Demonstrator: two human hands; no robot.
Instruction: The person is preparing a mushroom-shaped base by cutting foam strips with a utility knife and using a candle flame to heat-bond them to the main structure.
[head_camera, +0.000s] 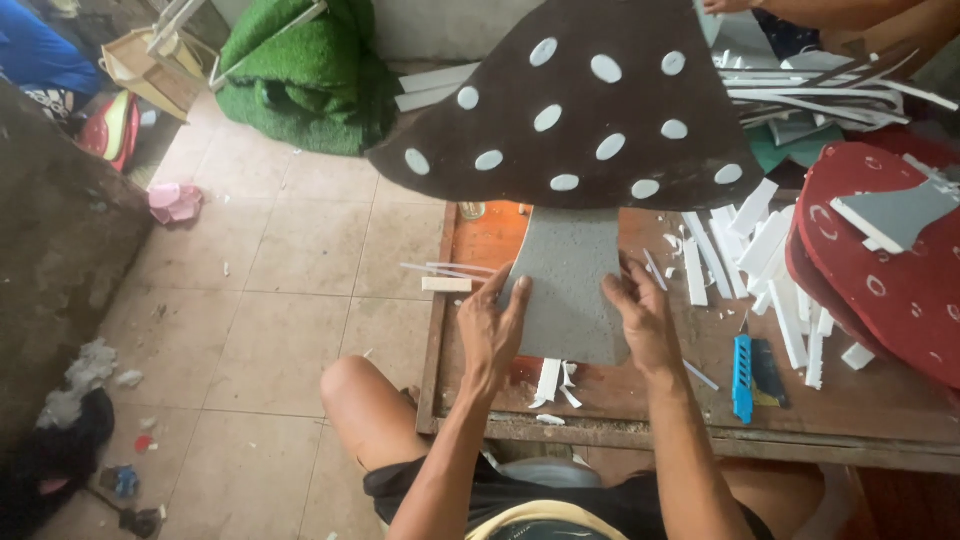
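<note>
Nearest to us, our left hand and right hand lie flat with fingers spread on the two sides of the grey stem of a big foam mushroom cutout; neither grip is closed around it, both only press against its edges. The stem lies on the wooden counter, reaching down toward its near edge, and the dark brown cap with white oval spots spreads past the counter's far edge. Just under the stem, white foam offcuts sit near the front edge. A blue utility knife lies to the right of our right hand, close to but apart from it. More white foam strips are scattered behind it. At the counter's right edge rest red mushroom caps, stacked. On the tiled floor beyond the left edge we see a roll of green artificial turf.
</note>
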